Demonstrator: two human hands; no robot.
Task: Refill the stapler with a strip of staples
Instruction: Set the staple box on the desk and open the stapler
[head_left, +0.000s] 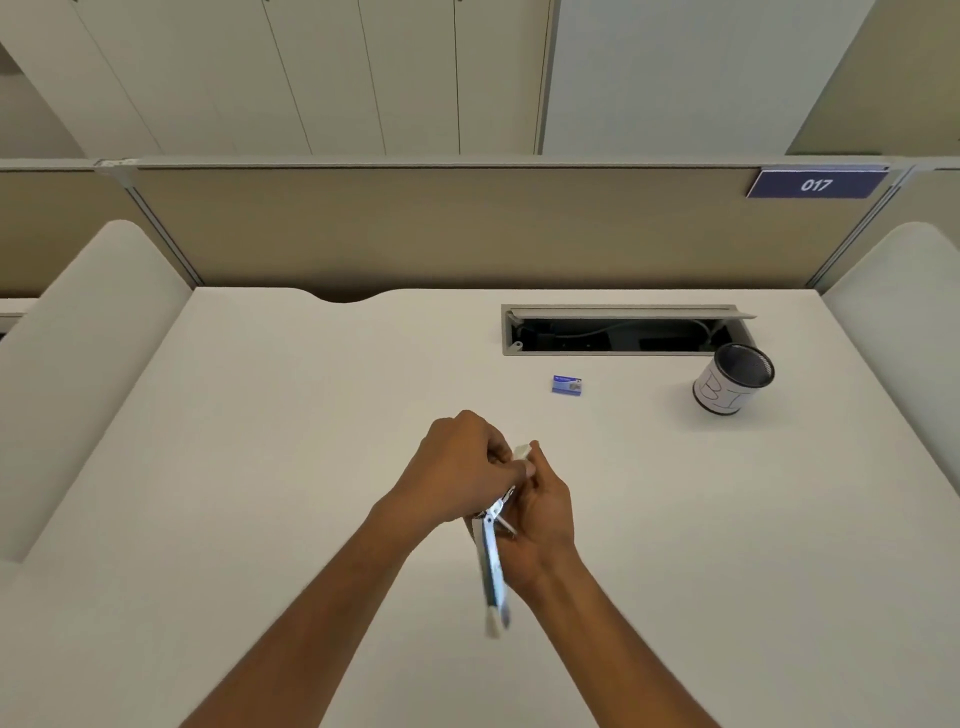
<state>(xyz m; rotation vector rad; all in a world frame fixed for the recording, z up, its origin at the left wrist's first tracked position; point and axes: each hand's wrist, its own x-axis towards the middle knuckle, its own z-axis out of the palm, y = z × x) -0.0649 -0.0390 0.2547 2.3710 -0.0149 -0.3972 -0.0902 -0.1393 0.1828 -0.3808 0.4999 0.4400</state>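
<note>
Above the middle of the white desk (260, 467) I hold an opened white and metal stapler (493, 566). Its lid hangs down toward me, blurred, and its white front end sticks up between my hands. My right hand (540, 519) grips the stapler body from the right. Curled over the stapler's top from the left, the fingers of my left hand (460, 467) pinch at its upper part. Any staple strip between the fingers is hidden. A small blue staple box (567, 385) lies on the desk beyond my hands.
A round mesh pen cup (733, 379) with a white paper label stands at the back right. Behind it an open cable tray (618, 332) is cut into the desk. Beige partitions close the desk at the back and both sides.
</note>
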